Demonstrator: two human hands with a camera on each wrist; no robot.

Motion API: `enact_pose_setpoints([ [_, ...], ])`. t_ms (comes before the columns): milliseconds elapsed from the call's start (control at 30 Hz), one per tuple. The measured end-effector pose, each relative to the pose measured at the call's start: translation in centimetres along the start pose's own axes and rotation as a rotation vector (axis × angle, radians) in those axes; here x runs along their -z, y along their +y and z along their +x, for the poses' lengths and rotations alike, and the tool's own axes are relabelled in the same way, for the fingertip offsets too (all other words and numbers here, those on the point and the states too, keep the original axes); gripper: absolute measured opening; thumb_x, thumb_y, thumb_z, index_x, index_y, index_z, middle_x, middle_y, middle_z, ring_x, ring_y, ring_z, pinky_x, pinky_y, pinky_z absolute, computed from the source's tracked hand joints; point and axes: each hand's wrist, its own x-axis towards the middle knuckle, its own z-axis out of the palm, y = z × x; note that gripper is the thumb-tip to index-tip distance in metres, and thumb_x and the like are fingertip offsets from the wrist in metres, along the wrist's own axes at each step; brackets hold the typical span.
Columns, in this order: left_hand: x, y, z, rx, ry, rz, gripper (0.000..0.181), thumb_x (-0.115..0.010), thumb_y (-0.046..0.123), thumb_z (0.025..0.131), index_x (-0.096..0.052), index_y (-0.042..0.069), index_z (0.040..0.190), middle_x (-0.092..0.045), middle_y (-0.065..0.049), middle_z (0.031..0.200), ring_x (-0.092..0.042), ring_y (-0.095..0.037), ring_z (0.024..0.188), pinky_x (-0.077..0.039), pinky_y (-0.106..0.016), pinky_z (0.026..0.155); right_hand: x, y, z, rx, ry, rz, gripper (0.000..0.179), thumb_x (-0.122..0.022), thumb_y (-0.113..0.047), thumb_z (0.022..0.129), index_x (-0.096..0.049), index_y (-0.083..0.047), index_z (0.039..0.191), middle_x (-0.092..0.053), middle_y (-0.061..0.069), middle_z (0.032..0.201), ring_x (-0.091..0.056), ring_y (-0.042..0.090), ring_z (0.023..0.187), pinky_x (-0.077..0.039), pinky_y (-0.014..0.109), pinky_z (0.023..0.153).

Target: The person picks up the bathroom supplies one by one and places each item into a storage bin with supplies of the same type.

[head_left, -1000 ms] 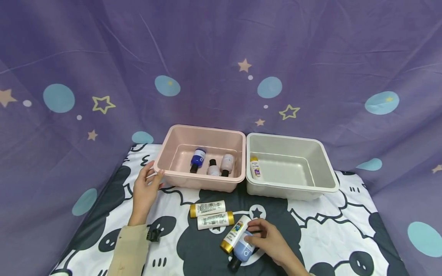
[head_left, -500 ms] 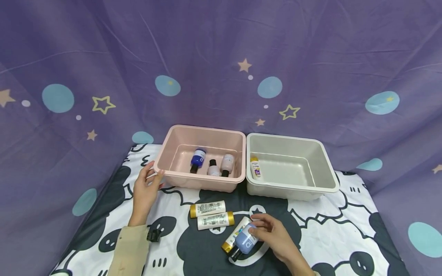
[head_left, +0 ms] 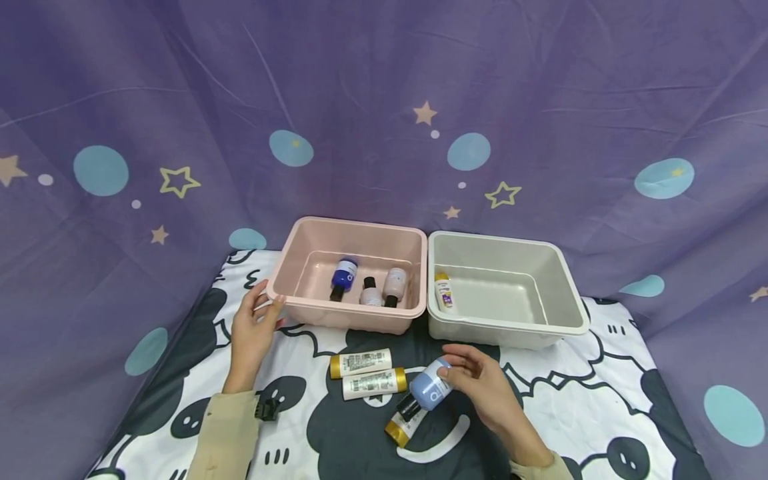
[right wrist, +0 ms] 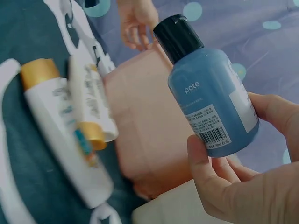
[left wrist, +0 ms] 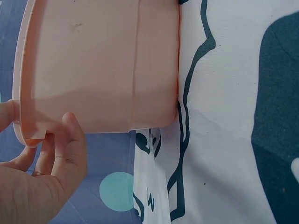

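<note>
My right hand (head_left: 483,387) pinches a light blue bottle with a black cap (head_left: 431,385) near its base. The bottle is held above the cloth, tilted, its cap toward the lower left; its barcode label faces the right wrist view. Partly behind it lies a white tube with a gold cap (head_left: 403,427). Two more white tubes, one upper (head_left: 360,363) and one lower (head_left: 375,384), lie side by side on the cloth. At the front left corner of the pink bin (head_left: 348,319), my left hand (head_left: 252,333) grips the rim between thumb and fingers.
Inside the pink bin lie a dark blue bottle (head_left: 345,275) and two pale bottles with black caps, one of them a pinkish bottle (head_left: 395,285). Against its right side stands a cream bin (head_left: 504,327) holding a small gold-capped tube (head_left: 444,293). A purple curtain (head_left: 360,80) hangs behind.
My right hand has lifted the blue bottle off the cloth beside the white tube and carried it upward, toward the bins. My left hand has stayed on the pink bin.
</note>
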Motion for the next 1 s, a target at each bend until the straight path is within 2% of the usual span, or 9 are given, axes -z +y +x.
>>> enact_pose_setpoints([
  [233, 0.2, -0.1, 0.0, 0.003, 0.006, -0.005, 0.064, -0.068, 0.035, 0.097, -0.042, 0.014, 0.152, -0.054, -0.015, 0.134, -0.058, -0.011, 0.102, -0.059, -0.020, 0.074, -0.3, -2.8, 1.6, 0.104, -0.010, -0.007, 0.048, -0.070, 0.001, 0.090, -0.051, 0.012, 0.133, -0.060, 0.020, 0.113, -0.063, 0.023, 0.093, -0.058, 0.027, 0.078],
  [467, 0.1, -0.2, 0.2, 0.009, 0.005, -0.007, 0.064, -0.068, 0.035, 0.097, -0.043, 0.014, 0.152, -0.054, -0.015, 0.134, -0.058, -0.014, 0.103, -0.060, -0.024, 0.076, -0.6, -6.3, 4.3, 0.203, -0.010, 0.009, 0.047, -0.067, 0.004, 0.090, -0.050, 0.012, 0.134, -0.061, 0.015, 0.109, -0.063, 0.017, 0.089, -0.058, 0.024, 0.074],
  [733, 0.1, -0.2, 0.0, 0.013, 0.000, 0.000, 0.065, -0.068, 0.036, 0.097, -0.042, 0.014, 0.152, -0.054, -0.016, 0.134, -0.058, -0.020, 0.107, -0.060, -0.021, 0.075, -1.4, -9.9, 7.9, 0.168, 0.003, 0.042, 0.050, -0.068, -0.001, 0.093, -0.049, 0.005, 0.139, -0.063, 0.012, 0.111, -0.063, 0.017, 0.091, -0.057, 0.023, 0.070],
  [1000, 0.0, -0.1, 0.1, -0.006, 0.002, -0.011, 0.063, -0.068, 0.031, 0.097, -0.043, 0.012, 0.152, -0.055, -0.016, 0.133, -0.058, -0.021, 0.107, -0.060, -0.023, 0.075, -2.7, -12.3, 12.6, 0.151, -0.004, 0.064, 0.052, -0.070, -0.007, 0.092, -0.049, 0.008, 0.137, -0.058, 0.015, 0.113, -0.061, 0.019, 0.095, -0.058, 0.026, 0.079],
])
